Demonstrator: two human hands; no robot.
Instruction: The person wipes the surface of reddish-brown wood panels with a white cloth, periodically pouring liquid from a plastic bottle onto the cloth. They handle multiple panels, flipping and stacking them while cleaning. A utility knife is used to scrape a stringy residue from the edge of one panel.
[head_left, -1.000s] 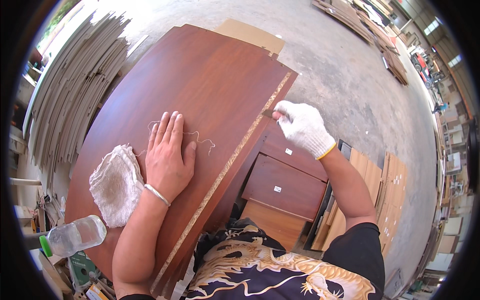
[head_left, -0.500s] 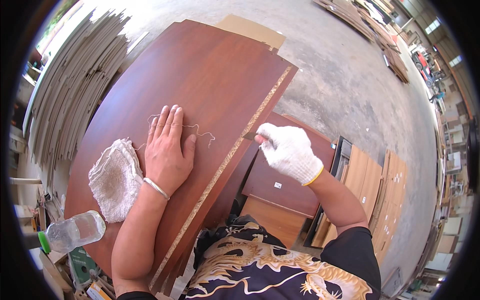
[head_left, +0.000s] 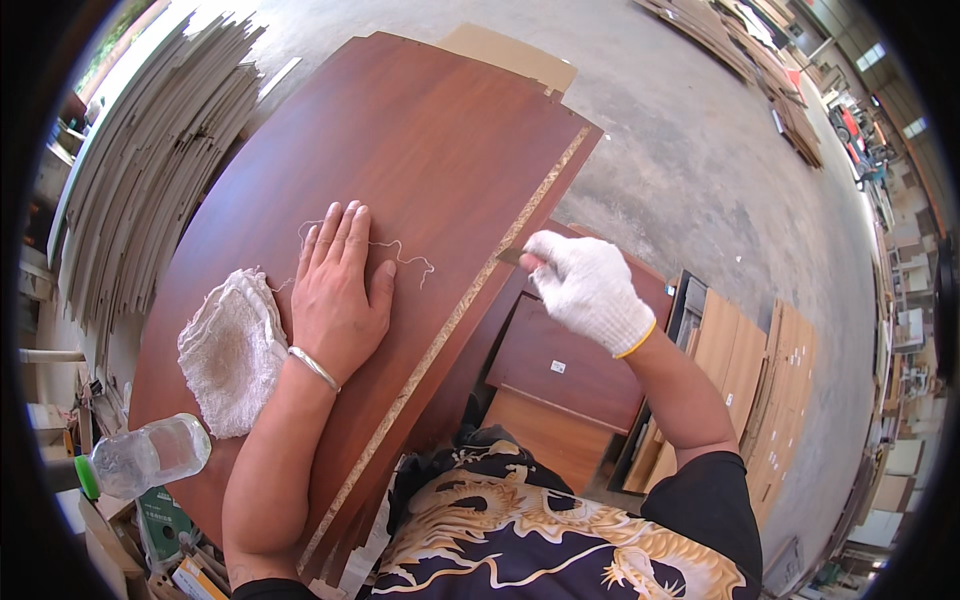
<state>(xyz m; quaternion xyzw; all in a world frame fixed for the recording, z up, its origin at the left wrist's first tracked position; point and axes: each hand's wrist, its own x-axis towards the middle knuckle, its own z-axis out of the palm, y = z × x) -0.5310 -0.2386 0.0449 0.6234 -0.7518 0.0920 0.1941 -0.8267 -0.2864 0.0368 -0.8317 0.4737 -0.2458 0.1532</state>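
Observation:
My bare left hand (head_left: 341, 290) lies flat on a large reddish-brown wood panel (head_left: 400, 110), fingers stretched out and a silver bangle at the wrist. A loose white thread (head_left: 412, 260) runs out from under it. In a white knit glove, my right hand (head_left: 590, 292) pinches a small flat dark blade (head_left: 511, 256) between thumb and fingers; its kind is hard to make out. The blade touches the rough, speckled strip (head_left: 432, 350) along the panel's right edge. A bunched white cloth (head_left: 235, 352) rests on the panel beside my left forearm.
A clear bottle with a green cap (head_left: 150, 458) lies at the panel's near left. Stacked boards (head_left: 150, 170) stand at the left. To the right are lower red-brown panels (head_left: 565, 350) and light wood boards (head_left: 735, 350). A cardboard sheet (head_left: 510, 55) shows past the far edge.
My right hand has moved slightly away from me along the speckled strip with the blade. My left hand stays flat in place; the whole view has shifted a little.

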